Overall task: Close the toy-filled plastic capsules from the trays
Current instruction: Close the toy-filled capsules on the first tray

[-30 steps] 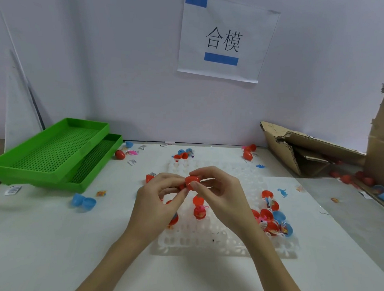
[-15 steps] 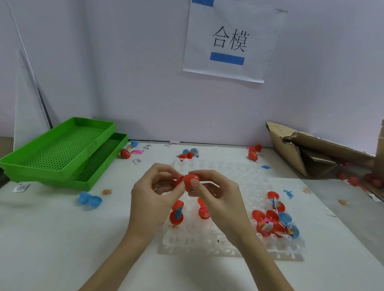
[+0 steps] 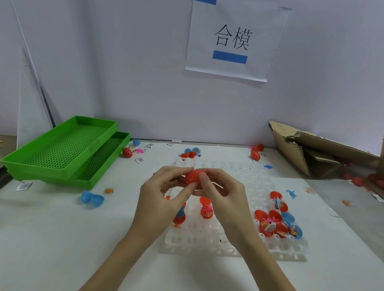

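A red capsule (image 3: 194, 178) sits pinched between the left hand (image 3: 161, 198) and right hand (image 3: 224, 198), fingertips curled around it, above the clear tray (image 3: 233, 244). Farther left stand stacked green trays (image 3: 62, 149).

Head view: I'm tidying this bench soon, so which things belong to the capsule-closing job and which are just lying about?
Job:
red plastic capsule, pinched by left hand and right hand
clear plastic dimpled tray
open red and blue toy-filled capsules on it

Lying about:
stacked green perforated trays
torn brown cardboard box
empty blue capsule halves
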